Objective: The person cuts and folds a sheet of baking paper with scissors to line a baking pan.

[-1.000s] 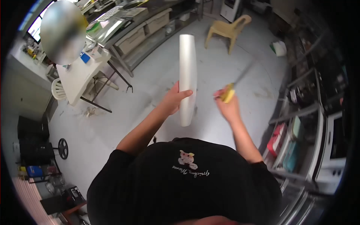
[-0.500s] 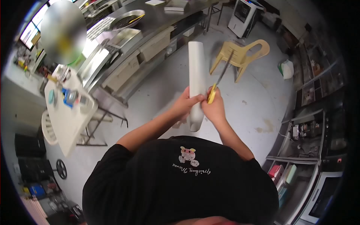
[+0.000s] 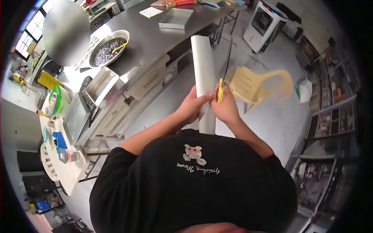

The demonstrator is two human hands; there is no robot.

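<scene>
My left hand (image 3: 191, 105) grips a long white roll (image 3: 204, 70) that stands nearly upright before my chest, its thumb pressed across the front. Close by, my right hand (image 3: 225, 105) is closed around the yellow handle of a long-bladed tool (image 3: 220, 90), which could be scissors or a knife. The dark blade points up and away, just right of the roll. My two hands meet at the roll's right side. The fingers behind the roll are hidden.
Ahead and left runs a metal worktable (image 3: 149, 37) with a wide pan (image 3: 110, 48) and metal trays. A white table (image 3: 74, 171) stands at left. Right of my hands are a yellow chair (image 3: 243, 83), an air cooler (image 3: 262, 27) and shelves (image 3: 330, 116).
The view has shifted, bringing the worktable and pan closer and the chair farther right and lower. Both hands keep hold of the roll and the yellow-handled tool.
</scene>
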